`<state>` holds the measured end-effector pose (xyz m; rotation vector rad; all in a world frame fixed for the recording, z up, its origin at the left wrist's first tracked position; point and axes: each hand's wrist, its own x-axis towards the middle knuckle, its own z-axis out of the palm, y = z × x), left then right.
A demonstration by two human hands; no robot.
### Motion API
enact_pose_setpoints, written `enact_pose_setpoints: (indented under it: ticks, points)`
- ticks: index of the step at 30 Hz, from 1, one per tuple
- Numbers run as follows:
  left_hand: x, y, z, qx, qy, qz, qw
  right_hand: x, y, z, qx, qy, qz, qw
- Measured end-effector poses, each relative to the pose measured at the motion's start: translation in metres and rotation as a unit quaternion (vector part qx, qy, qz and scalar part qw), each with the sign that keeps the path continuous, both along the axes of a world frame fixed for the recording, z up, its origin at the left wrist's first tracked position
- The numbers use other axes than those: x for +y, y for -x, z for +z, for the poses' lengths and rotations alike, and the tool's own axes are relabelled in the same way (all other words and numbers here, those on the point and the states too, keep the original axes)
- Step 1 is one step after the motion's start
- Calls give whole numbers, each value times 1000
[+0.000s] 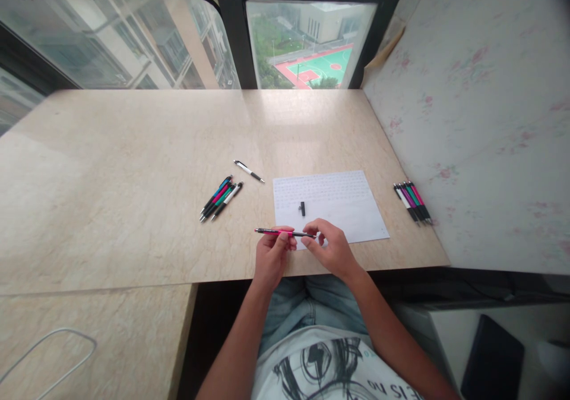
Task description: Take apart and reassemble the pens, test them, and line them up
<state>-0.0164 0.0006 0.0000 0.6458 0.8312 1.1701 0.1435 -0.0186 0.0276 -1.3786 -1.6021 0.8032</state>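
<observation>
Holding pen [272, 231] near table [111, 210] edge, room leftward

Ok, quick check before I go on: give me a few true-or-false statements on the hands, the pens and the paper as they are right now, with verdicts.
1. One hand is free. False: the left hand and the right hand both hold the pink pen.
2. A small black part lies on the sheet of paper. True.
3. Pens lie only to the left of the sheet. False: a row of pens also lies to its right, by the wall.
4. The white pen lies apart from the cluster of pens left of the sheet. True.
</observation>
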Motion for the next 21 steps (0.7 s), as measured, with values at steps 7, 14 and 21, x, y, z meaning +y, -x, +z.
enact_pose_setpoints:
  ticks: [7,14,21]
  points:
    - [0,0,-1,-2,6,-12,1000,0,-1,0,22,44,-18,999]
    - [0,0,1,1,12,-6,1000,-1,0,1,20,33,-26,999]
    - [-1,-1,2,10,8,-8,1000,-1,0,-2,-20,26,-40,999]
